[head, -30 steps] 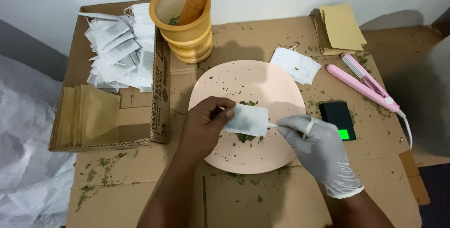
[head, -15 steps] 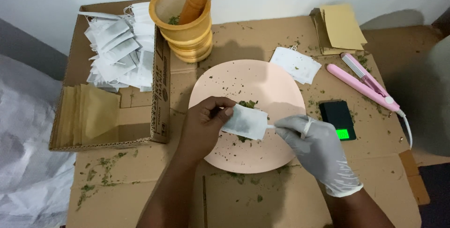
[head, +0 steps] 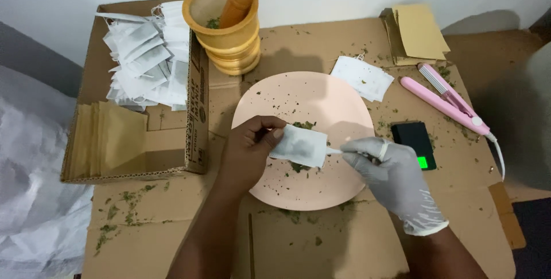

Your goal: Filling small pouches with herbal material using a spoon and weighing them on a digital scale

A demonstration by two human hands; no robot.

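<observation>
Left hand [head: 248,151], bare, pinches the left end of a small white filter tea bag [head: 299,146], thumb and fingers pressed together on it. Right hand [head: 393,178], in a grey glove, has its fingertips closed at the bag's right edge; looks like it's nipping a thin white bit there, string or spoon handle, can't tell which. Bag sits between the two hands, long axis roughly left-right, tilted slightly down toward the right, held just above the pink plate [head: 333,98]. Loose green herb crumbs [head: 298,167] lie on the plate right under it. Left hand carries most of the bag; right only meets its edge. Around: wooden mortar with pestle [head: 228,23] behind the plate, cardboard box [head: 195,141] to the left holding a heap of white bags [head: 146,64] and tan envelopes [head: 106,138], small black scale [head: 414,143] with a lit green display just beside the right hand, pink mini heat sealer [head: 447,104] and more tan envelopes [head: 416,32] further right. Desk is covered in cardboard [head: 287,244].
</observation>
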